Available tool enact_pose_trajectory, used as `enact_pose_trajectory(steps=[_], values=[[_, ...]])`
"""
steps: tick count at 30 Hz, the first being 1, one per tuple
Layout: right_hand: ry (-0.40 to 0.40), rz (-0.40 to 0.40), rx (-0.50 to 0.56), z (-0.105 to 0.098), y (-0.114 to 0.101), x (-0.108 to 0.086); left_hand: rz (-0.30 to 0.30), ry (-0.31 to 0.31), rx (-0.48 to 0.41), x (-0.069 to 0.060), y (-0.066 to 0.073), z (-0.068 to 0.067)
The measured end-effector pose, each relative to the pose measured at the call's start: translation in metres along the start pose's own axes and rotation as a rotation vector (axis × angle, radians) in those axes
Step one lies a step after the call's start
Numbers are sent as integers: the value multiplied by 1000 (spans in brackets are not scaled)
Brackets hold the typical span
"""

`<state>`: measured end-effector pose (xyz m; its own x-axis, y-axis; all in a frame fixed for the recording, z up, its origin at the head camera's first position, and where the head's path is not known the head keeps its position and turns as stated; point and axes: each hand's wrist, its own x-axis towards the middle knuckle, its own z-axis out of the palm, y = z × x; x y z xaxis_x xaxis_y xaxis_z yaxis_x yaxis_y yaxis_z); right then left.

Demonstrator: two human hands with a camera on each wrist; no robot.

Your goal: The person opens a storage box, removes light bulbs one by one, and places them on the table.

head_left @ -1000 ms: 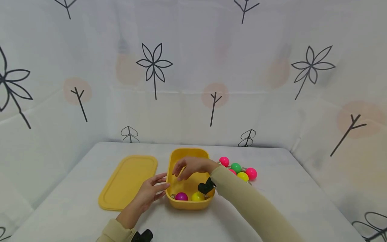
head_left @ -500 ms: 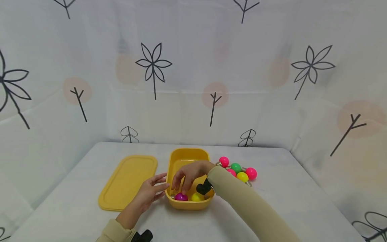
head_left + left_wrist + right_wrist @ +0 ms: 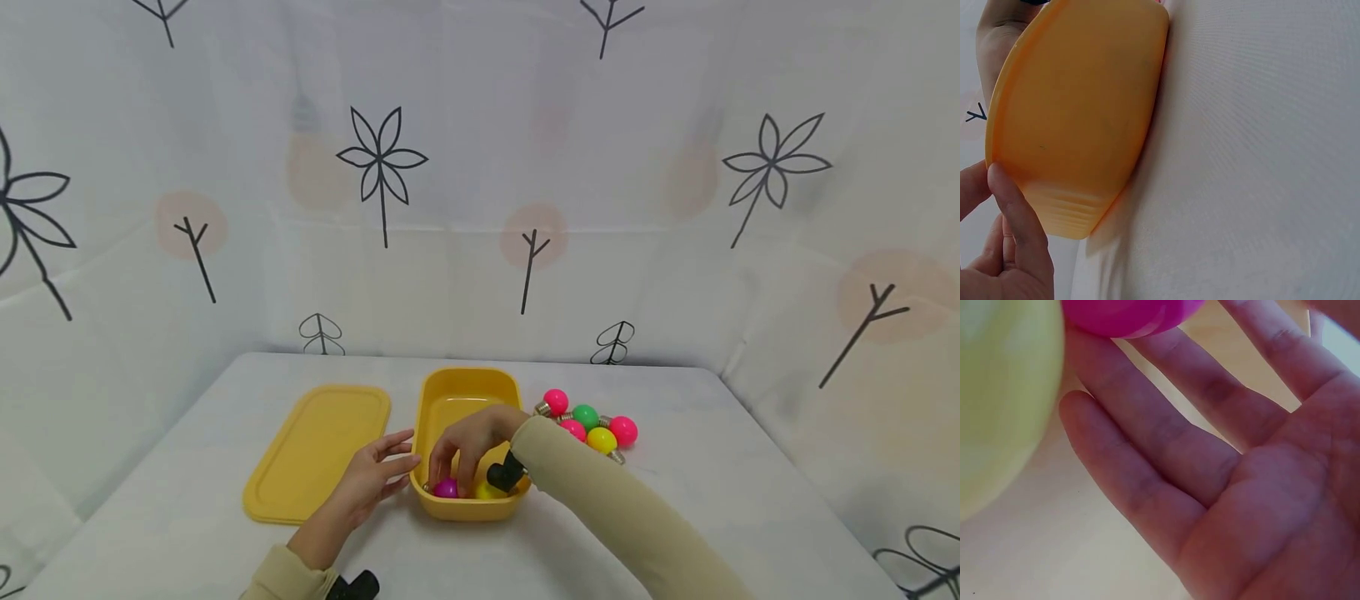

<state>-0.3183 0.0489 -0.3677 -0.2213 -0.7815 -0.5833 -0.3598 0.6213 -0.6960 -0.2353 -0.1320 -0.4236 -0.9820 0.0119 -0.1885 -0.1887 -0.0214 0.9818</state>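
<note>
My right hand (image 3: 480, 437) reaches down inside a yellow plastic box (image 3: 468, 510). Its fingers pinch a magenta toy light bulb (image 3: 446, 488) at the near end of the box; in the right wrist view several fingertips meet the magenta bulb (image 3: 1132, 315). Beside it, partly hidden by that hand, lies a yellow light bulb (image 3: 489, 489), large at the edge of the right wrist view. My left hand (image 3: 369, 475) is at the box's left side, fingers fairly straight. The left wrist view shows its fingertips touching the rim of the box (image 3: 1079, 94).
A flat yellow lid (image 3: 318, 454) lies on the white table (image 3: 420, 567) left of the box. To its right sits a cluster of bulbs, with a green bulb (image 3: 585, 416), a yellow bulb (image 3: 602, 440) and several pink bulbs (image 3: 623, 431). A patterned cloth (image 3: 450, 275) hangs behind.
My right hand has lowered from above the middle of the box to the magenta bulb at its near end, with fingers now around it. My left hand stays at the rim.
</note>
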Motion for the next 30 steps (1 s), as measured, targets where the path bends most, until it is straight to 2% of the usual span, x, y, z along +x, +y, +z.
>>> enact_pose_trajectory(steps=[8,19,30], values=[[38,-64,-58,2,-1,-8,7,-14,-3,-1,-1,2],[191,-119,-53,15,-5,-28,9,-13,2,-3,0,0],[440,-173,-34,36,3,-54,14,2,1,-2,-1,2]])
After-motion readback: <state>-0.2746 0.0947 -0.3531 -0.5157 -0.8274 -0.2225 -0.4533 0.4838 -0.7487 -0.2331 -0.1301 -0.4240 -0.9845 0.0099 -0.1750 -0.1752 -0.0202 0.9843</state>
